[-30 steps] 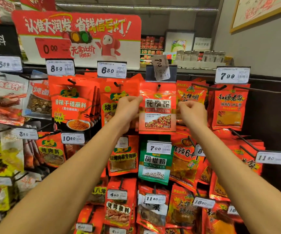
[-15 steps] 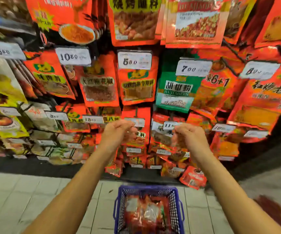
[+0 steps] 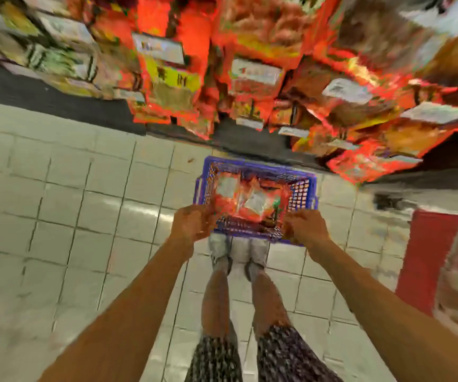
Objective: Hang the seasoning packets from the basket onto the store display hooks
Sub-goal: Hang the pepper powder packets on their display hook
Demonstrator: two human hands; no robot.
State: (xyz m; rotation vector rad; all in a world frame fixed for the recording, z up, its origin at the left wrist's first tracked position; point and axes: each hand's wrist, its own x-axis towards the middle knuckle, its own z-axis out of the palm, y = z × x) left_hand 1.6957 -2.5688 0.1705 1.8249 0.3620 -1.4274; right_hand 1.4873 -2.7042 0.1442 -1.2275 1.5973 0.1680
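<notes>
The view is blurred by motion. A blue plastic basket (image 3: 302, 188) stands on the tiled floor just beyond my feet, with several red and white seasoning packets (image 3: 250, 201) lying in it. My left hand (image 3: 190, 226) hovers at the basket's near left corner and my right hand (image 3: 303, 230) at its near right corner. Both hands look loosely curled, and I cannot make out anything held in them. Above the basket hang rows of red seasoning packets on the display hooks (image 3: 252, 78) with white price tags.
Pale floor tiles (image 3: 71, 205) spread to the left and around my feet (image 3: 239, 255). A dark plinth runs under the display. A red stand or box (image 3: 429, 252) sits on the floor at the right.
My hands let go of the packet on the upper hook and dropped down to the basket's near edge. My head tilted down from the display to the floor.
</notes>
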